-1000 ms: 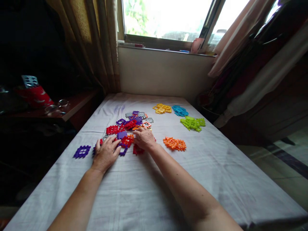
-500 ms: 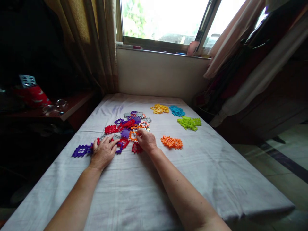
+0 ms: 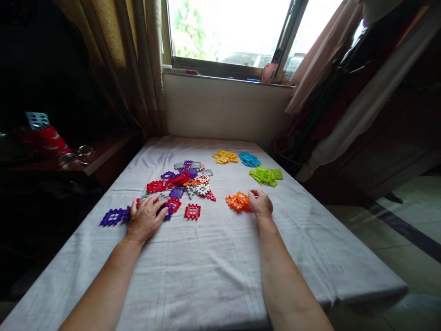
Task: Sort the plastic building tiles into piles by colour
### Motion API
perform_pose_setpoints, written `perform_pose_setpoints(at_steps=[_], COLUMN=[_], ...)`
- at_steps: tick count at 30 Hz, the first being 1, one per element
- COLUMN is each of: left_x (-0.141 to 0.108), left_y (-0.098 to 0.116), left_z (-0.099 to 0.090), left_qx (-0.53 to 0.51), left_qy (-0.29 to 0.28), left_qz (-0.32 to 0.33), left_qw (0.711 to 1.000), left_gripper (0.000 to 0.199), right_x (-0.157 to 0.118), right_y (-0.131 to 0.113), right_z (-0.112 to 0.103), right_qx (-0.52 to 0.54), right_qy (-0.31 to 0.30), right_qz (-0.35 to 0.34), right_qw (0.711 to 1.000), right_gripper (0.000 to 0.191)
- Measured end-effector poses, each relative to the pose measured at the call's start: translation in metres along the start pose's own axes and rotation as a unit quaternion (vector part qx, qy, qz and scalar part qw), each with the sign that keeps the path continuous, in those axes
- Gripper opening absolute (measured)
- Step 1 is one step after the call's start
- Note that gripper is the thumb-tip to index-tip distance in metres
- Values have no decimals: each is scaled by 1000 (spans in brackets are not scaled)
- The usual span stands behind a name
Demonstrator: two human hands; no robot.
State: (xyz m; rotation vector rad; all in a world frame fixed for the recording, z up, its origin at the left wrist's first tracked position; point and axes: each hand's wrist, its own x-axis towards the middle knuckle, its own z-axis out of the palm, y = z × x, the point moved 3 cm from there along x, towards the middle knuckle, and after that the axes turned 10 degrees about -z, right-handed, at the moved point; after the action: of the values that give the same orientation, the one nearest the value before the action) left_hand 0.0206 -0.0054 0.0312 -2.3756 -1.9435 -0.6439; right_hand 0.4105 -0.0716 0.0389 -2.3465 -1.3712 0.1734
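My left hand (image 3: pixel 147 218) lies with fingers spread on the near left part of a mixed pile, over grey, red and purple pieces. My right hand (image 3: pixel 261 203) is closed at the right side of the orange pieces (image 3: pixel 236 202), its fingers pinching an orange piece (image 3: pixel 243 196). In the mixed pile are red pieces (image 3: pixel 155 186), purple pieces (image 3: pixel 177 193) and grey pieces (image 3: pixel 202 189). A square red piece (image 3: pixel 192 211) lies apart between my hands. At the far left of the pile sits a purple piece (image 3: pixel 112 217).
Yellow pieces (image 3: pixel 225 156), blue pieces (image 3: pixel 249 159) and green pieces (image 3: pixel 266 176) form separate heaps on the cloth-covered table (image 3: pixel 206 276). A side table at the left bears glasses (image 3: pixel 69 159) and a red container (image 3: pixel 48 141). Clothes (image 3: pixel 330 138) hang at the right.
My right hand has moved right from the mixed pile to the orange heap, bringing an orange piece. The square red piece is now uncovered. My left hand stays on the pile.
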Motion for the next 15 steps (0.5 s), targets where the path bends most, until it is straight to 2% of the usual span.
perform_pose_setpoints(at_steps=[3,5,9,12,15], left_x=[0,1,2,3,4], left_y=[0,0,-2,-4,-6], left_z=[0,1,2,1,-1], left_qx=[-2,-7,-28,-42,-50], left_qy=[5,7,12,35,63], left_qz=[6,9,16,21,24], left_qw=[1000,1000,999,998,997], left_gripper=[35,35,36,36,37], right_x=[-5,-8,-8,0,11], right_y=[-22,-50,-119,-162,-190], right_z=[-5,-4,16,36,50], right_qx=[-30,-25,-18,-39,-78], right_qy=[59,73,15,-17,-45], right_qz=[-37,-101,-251,-312,-343], right_qw=[997,992,968,949,935], right_gripper=[45,38,28,27,29])
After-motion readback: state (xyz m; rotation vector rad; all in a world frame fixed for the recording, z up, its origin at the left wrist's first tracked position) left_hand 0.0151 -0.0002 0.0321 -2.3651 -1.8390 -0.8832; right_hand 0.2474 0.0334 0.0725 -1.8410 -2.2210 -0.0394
